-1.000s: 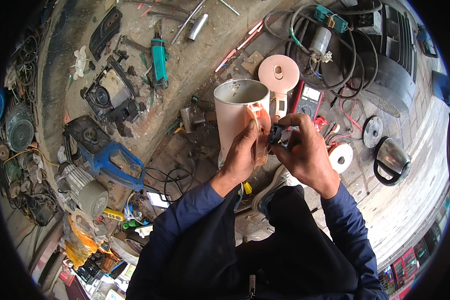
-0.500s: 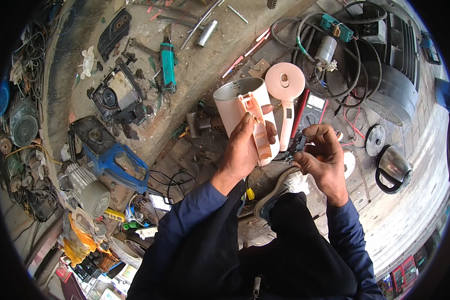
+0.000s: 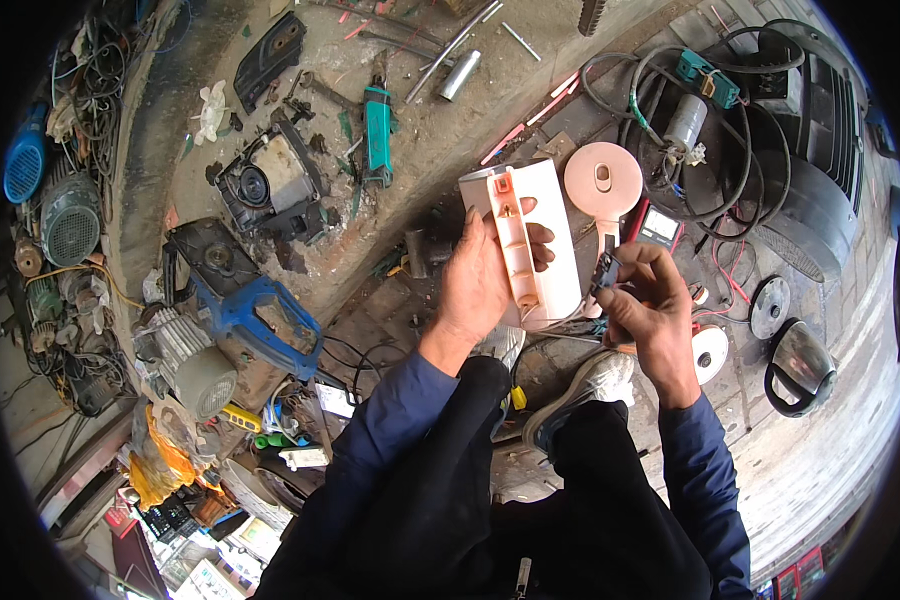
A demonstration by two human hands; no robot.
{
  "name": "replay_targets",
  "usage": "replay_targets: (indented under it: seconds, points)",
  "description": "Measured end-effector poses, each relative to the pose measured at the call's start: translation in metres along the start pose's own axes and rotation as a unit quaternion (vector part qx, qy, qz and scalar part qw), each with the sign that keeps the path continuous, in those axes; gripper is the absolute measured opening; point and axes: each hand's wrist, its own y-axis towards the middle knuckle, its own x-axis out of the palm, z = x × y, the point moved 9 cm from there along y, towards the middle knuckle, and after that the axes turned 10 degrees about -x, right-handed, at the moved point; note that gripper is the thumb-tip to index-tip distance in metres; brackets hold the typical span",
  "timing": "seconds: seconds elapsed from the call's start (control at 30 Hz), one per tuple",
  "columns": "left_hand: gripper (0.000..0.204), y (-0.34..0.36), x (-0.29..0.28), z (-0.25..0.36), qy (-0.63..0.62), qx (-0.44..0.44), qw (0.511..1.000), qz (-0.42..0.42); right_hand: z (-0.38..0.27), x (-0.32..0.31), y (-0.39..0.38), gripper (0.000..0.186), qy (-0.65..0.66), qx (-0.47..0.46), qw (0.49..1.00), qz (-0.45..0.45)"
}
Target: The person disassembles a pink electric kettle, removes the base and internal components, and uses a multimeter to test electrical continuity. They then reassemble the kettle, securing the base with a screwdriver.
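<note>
My left hand (image 3: 475, 285) grips a white-and-pink cylindrical kettle body (image 3: 555, 245), tipped so the pink handle housing (image 3: 522, 270) faces up and shows its ribbed inside. My right hand (image 3: 650, 310) pinches a small black component (image 3: 603, 270) at the right of the body, with thin wires hanging below it. A pink lid with its handle piece (image 3: 602, 185) lies just beyond, next to a red multimeter (image 3: 656, 226) partly hidden by my right hand. A white round base (image 3: 708, 353) and a metal disc (image 3: 770, 308) lie to the right.
Coiled black cables (image 3: 750, 130) and a large black machine (image 3: 805, 220) are at upper right, a black-handled kettle (image 3: 800, 365) at right. The concrete step (image 3: 290, 260) holds a teal power tool (image 3: 378, 135) and a blue-handled tool (image 3: 255, 315). Motors (image 3: 70, 220) crowd the left.
The kettle body has turned and tipped, so its top opening is hidden and the handle's inside shows. My right hand moved rightward away from the handle with the black component.
</note>
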Motion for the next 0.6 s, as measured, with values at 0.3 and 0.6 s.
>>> replay_targets:
  seconds: [0.3, 0.6]
  points:
    - [0.051, 0.014, 0.015, 0.004, 0.142, -0.041, 0.987, 0.059, -0.009, 0.02, 0.026, 0.047, 0.014, -0.029, 0.999, -0.043]
    - [0.043, 0.014, 0.014, 0.009, 0.235, -0.042, 0.964, 0.117, -0.026, 0.027, 0.028, 0.038, -0.024, -0.083, 0.993, -0.081]
